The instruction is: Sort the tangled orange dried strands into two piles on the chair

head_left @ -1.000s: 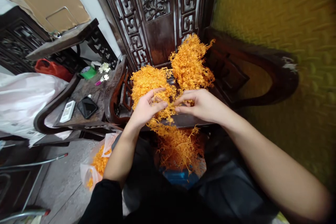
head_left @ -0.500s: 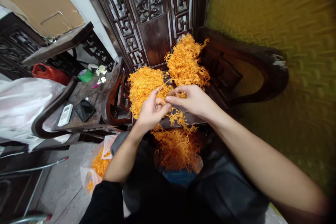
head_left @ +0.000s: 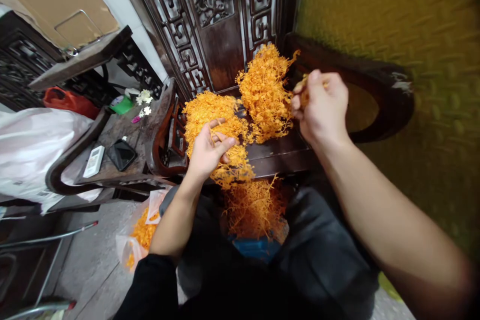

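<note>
My left hand (head_left: 207, 154) has its fingers curled round a frilly orange flower sprig (head_left: 233, 174), whose branches hang below the thumb. That hand is in front of the left orange flower pile (head_left: 206, 105) on a dark wooden chair seat (head_left: 277, 154). Raised to the right, my right hand (head_left: 325, 107) is closed on another orange sprig (head_left: 304, 91), mostly hidden by the fingers. Between the hands, a taller orange flower pile (head_left: 264, 92) leans toward the chair back. Below the seat edge, more branching orange stems (head_left: 255, 207) fill a blue container (head_left: 257, 248) between my knees.
The chair's carved back (head_left: 221, 55) rises behind the piles, and its curved armrest (head_left: 393, 95) is at right. A side table (head_left: 123, 172) at left bears a black phone (head_left: 122, 154) and white remote (head_left: 93, 161). A plastic bag (head_left: 125, 245) with orange flowers stands on the floor.
My hands have parted: the right moved up and to the right with orange strands, while the left stays near the left pile. The sprig between them no longer spans both hands.
</note>
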The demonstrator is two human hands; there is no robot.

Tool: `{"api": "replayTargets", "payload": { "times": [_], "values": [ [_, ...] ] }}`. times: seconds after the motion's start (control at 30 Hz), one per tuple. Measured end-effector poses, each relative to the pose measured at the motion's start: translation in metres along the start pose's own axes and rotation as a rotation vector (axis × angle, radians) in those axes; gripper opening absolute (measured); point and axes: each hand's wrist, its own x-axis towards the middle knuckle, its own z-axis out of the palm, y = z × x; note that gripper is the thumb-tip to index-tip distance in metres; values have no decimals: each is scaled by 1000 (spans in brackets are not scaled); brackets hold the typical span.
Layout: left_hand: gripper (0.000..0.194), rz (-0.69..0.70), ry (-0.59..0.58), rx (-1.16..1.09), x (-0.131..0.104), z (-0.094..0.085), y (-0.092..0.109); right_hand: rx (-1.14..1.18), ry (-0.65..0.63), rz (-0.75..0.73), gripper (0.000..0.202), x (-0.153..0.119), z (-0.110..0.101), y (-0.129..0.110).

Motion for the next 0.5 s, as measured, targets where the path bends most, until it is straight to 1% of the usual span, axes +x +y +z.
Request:
{"api": "replayTargets", "payload": {
  "times": [0.03,0.07,0.1,0.17,0.2,0.23,0.3,0.4,0.43,0.5],
  "values": [
    [66,17,35,-23,2,-3,-1,101,-13,98,50,0,-2,-2],
    [62,41,66,-42,5,-5,-3,206,-53,201,42,-3,-3,-5],
    [57,67,94,-59,8,-8,-6,289,-126,287,37,-9,-1,-10],
    [44,102,125,-87,13,-13,-11,341,-293,360,28,-24,4,-21],
    [39,107,128,-94,15,-15,-13,341,-342,362,28,-31,6,-25],
    [37,105,125,-93,16,-16,-14,325,-360,343,32,-37,7,-28],
    [34,96,116,-74,16,-17,-15,220,-340,230,41,-43,6,-32],
    [33,87,126,-45,13,-15,-12,-71,-276,-82,42,-45,0,-36],
    [33,84,133,-40,11,-13,-11,-161,-281,-186,46,-46,0,-39],
    [34,80,152,-29,9,-9,-10,-318,-339,-337,62,-51,3,-43]
  ]
}}
